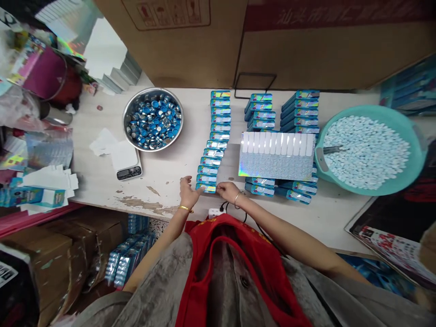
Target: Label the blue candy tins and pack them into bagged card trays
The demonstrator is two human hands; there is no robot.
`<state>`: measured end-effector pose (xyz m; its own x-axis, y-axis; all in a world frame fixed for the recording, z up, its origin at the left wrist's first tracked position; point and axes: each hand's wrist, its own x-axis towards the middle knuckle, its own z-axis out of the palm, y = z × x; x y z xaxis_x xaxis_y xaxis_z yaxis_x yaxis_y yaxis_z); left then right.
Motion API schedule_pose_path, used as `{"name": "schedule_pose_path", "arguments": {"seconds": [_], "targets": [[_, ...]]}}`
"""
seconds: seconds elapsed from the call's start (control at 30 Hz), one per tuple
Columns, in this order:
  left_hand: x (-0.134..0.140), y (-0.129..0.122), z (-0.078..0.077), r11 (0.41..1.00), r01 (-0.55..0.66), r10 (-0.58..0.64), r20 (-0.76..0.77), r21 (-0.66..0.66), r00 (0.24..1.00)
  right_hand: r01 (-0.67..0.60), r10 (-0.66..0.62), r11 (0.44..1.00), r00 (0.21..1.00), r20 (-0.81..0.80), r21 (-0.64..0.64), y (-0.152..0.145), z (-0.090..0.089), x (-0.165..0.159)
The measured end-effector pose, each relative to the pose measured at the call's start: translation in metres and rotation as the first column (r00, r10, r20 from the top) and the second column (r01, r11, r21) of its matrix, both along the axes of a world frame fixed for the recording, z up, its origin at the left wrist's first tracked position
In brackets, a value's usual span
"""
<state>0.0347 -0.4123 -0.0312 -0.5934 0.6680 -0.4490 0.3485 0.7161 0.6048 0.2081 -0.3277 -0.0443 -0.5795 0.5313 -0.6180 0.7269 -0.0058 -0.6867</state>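
A row of small blue boxes (pixel 218 136) with shiny stickers on their ends runs up the table in front of me. My left hand (pixel 189 193) is at the left side of the nearest box (pixel 206 188), its fingers apart and the thumb reaching to the box's edge. On the other side, my right hand (pixel 229 191) has its fingers curled together close to the box's right end. Whatever those fingertips may hold is too small to make out. To the right, a sheet of silvery stickers (pixel 276 156) lies across more rows of blue boxes (pixel 260 111).
A steel bowl (pixel 126 119) of blue-and-silver caps stands left, beside a small digital scale (pixel 128 171). At right is a turquoise basin (pixel 371 188) of white pieces with a scoop (pixel 333 149). Large cartons (pixel 190 54) border the back. A white plug block (pixel 216 212) sits at the front edge.
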Motion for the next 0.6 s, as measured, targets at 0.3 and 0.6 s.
{"name": "schedule_pose_path", "arguments": {"seconds": [0.3,0.6], "targets": [[0.072,0.122,0.040,0.901,0.170,-0.261,0.185,0.398,0.948,-0.152,0.137,0.983,0.981,0.139,0.100,0.032,0.040,0.010],[0.106,0.130,0.031,0.878,0.147,-0.256,0.187,0.455,0.948,0.134,-0.102,0.976,0.979,-0.179,0.174,0.000,0.032,0.108]]}}
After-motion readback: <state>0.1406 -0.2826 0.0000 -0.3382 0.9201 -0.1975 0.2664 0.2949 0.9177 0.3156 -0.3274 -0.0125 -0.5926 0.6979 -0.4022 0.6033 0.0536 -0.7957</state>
